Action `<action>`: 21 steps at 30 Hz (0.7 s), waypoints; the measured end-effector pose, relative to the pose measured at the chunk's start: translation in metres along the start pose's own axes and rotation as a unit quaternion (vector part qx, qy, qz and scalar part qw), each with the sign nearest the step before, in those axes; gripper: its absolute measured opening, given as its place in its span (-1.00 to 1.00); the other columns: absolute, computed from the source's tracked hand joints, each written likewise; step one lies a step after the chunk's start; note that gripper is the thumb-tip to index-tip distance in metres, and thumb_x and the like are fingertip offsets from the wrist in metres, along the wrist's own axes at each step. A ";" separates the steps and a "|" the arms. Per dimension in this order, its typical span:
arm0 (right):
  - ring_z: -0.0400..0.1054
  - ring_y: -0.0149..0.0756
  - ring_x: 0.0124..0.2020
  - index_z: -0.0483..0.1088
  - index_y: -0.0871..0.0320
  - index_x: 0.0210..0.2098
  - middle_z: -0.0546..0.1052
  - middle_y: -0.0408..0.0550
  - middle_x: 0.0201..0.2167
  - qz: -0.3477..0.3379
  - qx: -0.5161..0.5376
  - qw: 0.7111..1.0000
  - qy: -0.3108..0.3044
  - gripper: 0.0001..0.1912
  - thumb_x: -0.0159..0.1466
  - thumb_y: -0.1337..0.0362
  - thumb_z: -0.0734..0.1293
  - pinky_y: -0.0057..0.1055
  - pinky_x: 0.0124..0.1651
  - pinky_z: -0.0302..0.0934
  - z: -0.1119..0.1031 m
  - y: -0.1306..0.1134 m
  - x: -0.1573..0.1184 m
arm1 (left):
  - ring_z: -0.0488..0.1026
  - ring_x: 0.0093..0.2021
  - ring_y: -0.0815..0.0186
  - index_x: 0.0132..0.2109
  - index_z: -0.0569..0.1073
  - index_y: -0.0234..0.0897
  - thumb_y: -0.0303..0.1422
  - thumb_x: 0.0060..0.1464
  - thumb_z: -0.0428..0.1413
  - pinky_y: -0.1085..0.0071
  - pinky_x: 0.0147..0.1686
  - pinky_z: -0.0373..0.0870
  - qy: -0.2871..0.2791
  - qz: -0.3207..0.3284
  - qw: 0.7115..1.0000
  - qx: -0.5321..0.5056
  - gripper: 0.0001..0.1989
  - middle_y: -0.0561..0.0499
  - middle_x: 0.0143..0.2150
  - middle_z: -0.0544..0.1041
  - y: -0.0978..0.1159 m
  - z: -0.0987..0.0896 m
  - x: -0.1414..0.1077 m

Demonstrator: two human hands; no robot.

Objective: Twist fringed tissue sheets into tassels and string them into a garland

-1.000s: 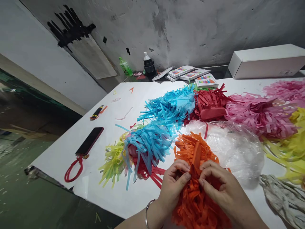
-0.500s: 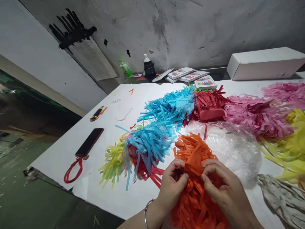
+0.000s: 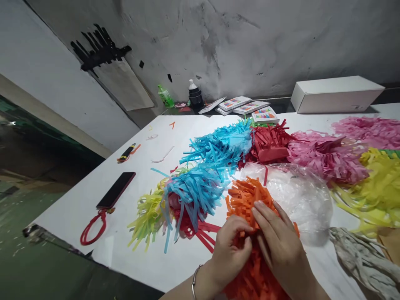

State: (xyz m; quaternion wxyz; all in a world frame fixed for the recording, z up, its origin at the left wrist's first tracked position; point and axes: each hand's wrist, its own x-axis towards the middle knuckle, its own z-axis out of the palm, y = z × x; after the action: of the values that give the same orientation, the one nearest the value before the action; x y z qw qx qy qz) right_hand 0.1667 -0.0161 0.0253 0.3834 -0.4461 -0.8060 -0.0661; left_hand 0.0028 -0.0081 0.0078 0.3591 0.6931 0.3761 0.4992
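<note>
A bunch of orange fringed tissue paper (image 3: 245, 192) lies on the white table (image 3: 125, 237) in front of me. My left hand (image 3: 231, 250), a metal bangle on its wrist, pinches the middle of the bunch between thumb and curled fingers. Across the paper from it, my right hand (image 3: 279, 239) rests flat on the fringe with fingers stretched out. The hands cover the middle of the bunch. To their left are blue fringed paper (image 3: 200, 187), yellow fringed paper (image 3: 146, 218) and red strips (image 3: 206, 229). A clear plastic bag (image 3: 300, 200) lies just beyond my right hand.
Red (image 3: 270, 143), pink (image 3: 328, 156) and yellow paper bunches (image 3: 381, 179) spread along the right. Printed packs (image 3: 265, 114) and a white box (image 3: 337, 95) stand by the wall. A phone (image 3: 116, 190), a yellow-black cutter (image 3: 126, 153) and a grey cloth (image 3: 362, 260) lie about.
My right hand has gone from pinching the orange paper to lying flat over it. The raised orange flap is now pressed down or covered. The view has shifted slightly.
</note>
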 end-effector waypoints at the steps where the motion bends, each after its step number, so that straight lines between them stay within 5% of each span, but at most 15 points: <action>1: 0.35 -0.07 0.19 0.28 0.33 0.18 0.50 0.23 0.09 -0.001 0.001 1.000 0.006 -0.59 0.34 0.51 0.19 -0.01 0.22 0.23 -0.002 0.004 0.000 | 0.43 -0.26 0.26 -0.14 0.45 -0.17 -0.69 0.02 0.06 0.37 -0.24 0.37 -0.010 0.025 0.999 0.025 -0.65 0.00 -0.27 0.48 0.001 -0.002 0.001; 7: 0.55 -0.22 -0.32 0.38 0.24 -0.04 0.61 0.03 -0.30 0.061 -0.015 0.998 0.027 -0.79 0.40 0.40 0.17 -0.30 -0.26 0.44 -0.020 0.006 0.006 | 0.38 -0.01 0.10 0.08 0.43 -0.14 -0.67 0.03 0.11 0.15 0.04 0.23 0.034 0.159 0.954 0.252 -0.51 -0.12 -0.02 0.47 0.012 -0.013 0.004; 12: 0.55 -0.27 -0.34 0.40 0.25 -0.06 0.60 0.01 -0.34 0.028 0.001 0.998 0.048 -0.78 0.41 0.41 0.15 -0.38 -0.27 0.42 -0.024 -0.009 0.011 | 0.40 -0.25 0.18 -0.09 0.45 -0.22 -0.57 0.12 0.14 0.24 -0.12 0.17 -0.039 0.177 0.937 0.299 -0.77 -0.03 -0.27 0.56 0.033 -0.011 0.010; 16: 0.57 -0.28 -0.27 0.43 0.23 -0.06 0.63 -0.01 -0.27 0.056 -0.012 0.995 0.086 -0.74 0.43 0.34 0.13 -0.41 -0.19 0.42 -0.027 -0.005 0.006 | 0.40 -0.22 0.18 -0.22 0.45 -0.24 -0.55 0.21 0.07 0.20 -0.08 0.13 0.011 0.195 0.935 0.295 -0.87 -0.03 -0.27 0.57 0.053 -0.017 0.020; 21: 0.58 -0.23 -0.39 0.48 0.19 -0.16 0.65 -0.03 -0.32 0.149 -0.048 0.982 0.102 -0.72 0.40 0.29 0.14 -0.38 -0.36 0.41 -0.044 0.013 0.008 | 0.37 -0.25 0.22 -0.20 0.44 -0.25 -0.59 0.21 0.08 0.23 -0.11 0.14 0.045 0.271 0.923 0.269 -0.85 -0.01 -0.29 0.55 0.064 -0.028 0.019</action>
State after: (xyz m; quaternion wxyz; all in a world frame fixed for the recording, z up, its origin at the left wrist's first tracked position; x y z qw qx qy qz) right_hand 0.1983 -0.0226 0.0585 0.4469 -0.5702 -0.6832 -0.0917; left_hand -0.0095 -0.0177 0.0780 -0.0070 0.8158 0.3096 0.4885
